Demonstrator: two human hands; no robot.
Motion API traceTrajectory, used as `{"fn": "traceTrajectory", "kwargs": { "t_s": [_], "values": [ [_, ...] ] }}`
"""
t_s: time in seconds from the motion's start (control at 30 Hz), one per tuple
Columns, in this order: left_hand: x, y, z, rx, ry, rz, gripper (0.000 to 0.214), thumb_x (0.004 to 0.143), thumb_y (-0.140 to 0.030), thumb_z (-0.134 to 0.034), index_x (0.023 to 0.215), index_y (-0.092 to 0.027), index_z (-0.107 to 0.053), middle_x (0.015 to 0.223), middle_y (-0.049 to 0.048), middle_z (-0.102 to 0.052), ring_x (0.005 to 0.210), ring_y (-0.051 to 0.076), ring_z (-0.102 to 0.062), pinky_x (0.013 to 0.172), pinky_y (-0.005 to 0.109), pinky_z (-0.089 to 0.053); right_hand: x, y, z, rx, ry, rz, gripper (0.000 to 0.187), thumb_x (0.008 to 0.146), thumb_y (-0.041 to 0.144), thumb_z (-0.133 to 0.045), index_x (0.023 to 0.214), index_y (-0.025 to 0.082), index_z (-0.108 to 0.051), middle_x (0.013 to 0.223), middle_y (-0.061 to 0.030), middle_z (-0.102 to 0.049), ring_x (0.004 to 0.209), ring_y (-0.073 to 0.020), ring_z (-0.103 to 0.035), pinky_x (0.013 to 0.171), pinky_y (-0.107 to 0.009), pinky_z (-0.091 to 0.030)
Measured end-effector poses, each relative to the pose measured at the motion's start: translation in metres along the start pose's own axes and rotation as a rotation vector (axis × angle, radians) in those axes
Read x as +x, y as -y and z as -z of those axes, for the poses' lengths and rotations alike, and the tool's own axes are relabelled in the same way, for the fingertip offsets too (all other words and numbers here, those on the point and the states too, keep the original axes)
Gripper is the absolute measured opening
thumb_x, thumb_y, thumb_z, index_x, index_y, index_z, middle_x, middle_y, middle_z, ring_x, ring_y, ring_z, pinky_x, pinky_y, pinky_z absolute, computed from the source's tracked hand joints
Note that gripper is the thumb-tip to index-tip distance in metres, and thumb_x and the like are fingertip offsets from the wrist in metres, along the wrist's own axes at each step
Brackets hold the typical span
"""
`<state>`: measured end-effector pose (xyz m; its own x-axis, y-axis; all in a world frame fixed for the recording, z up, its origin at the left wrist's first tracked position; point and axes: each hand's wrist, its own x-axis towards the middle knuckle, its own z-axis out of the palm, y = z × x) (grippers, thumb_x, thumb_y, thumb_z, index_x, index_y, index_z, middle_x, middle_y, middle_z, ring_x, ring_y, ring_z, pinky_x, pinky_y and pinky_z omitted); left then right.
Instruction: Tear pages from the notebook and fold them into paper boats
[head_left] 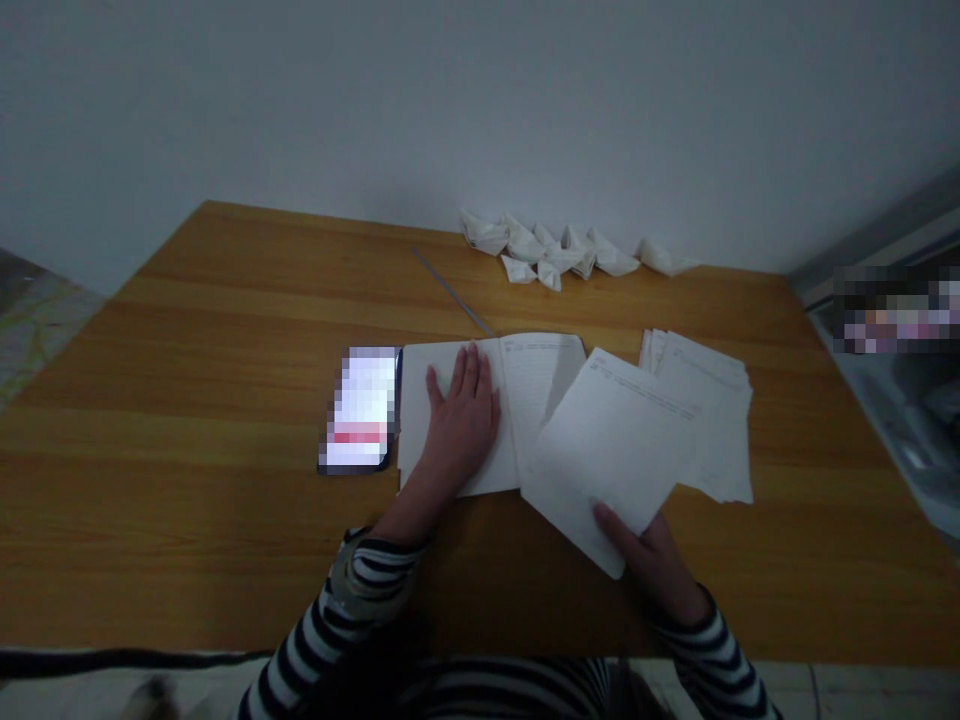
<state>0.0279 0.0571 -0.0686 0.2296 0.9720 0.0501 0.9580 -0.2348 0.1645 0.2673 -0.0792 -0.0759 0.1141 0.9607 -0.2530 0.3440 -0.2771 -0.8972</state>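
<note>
A wooden table (247, 300) bears everything. On it an open notebook (536, 385) lies in front of the person, under the left hand (466, 420), which rests flat on the left page, thumb apart from the fingers. A loose sheet (607, 450) reaches forward and left from the right hand (660, 560), its near edge pinched under the thumb; it overlaps the right page and a paper stack (716, 430). Left of the notebook is a phone (364, 400); farther back sit small paper boats (555, 250).
</note>
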Motion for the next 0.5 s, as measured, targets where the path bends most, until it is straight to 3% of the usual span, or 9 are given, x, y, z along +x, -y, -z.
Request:
{"fn": "traceTrajectory", "kwargs": {
  "t_s": [0.3,0.5],
  "values": [
    [-0.001,0.001,-0.001,0.017,-0.012,-0.010,0.055,0.102,-0.025,-0.021,0.153,-0.003,-0.029,0.163,0.0200,-0.022,0.153,0.029,-0.017,0.119,0.065,-0.010,-0.003,-0.007,0.004,-0.038,0.041,-0.009,0.055,0.087,0.054,-0.064,0.128,0.017,-0.061,0.132,-0.0157,-0.065,0.132,-0.0347,-0.054,0.118,-0.056,-0.032],
    [-0.002,0.001,-0.002,0.016,-0.025,-0.010,0.055,0.102,-0.025,-0.022,0.153,-0.004,-0.028,0.163,0.0195,-0.022,0.153,0.029,-0.017,0.119,0.065,-0.009,-0.008,-0.010,0.015,-0.029,-0.037,-0.087,0.065,0.085,0.056,-0.064,0.137,0.018,-0.055,0.137,-0.0140,-0.063,0.133,-0.0342,-0.053,0.119,-0.056,-0.030]
  ]
}}
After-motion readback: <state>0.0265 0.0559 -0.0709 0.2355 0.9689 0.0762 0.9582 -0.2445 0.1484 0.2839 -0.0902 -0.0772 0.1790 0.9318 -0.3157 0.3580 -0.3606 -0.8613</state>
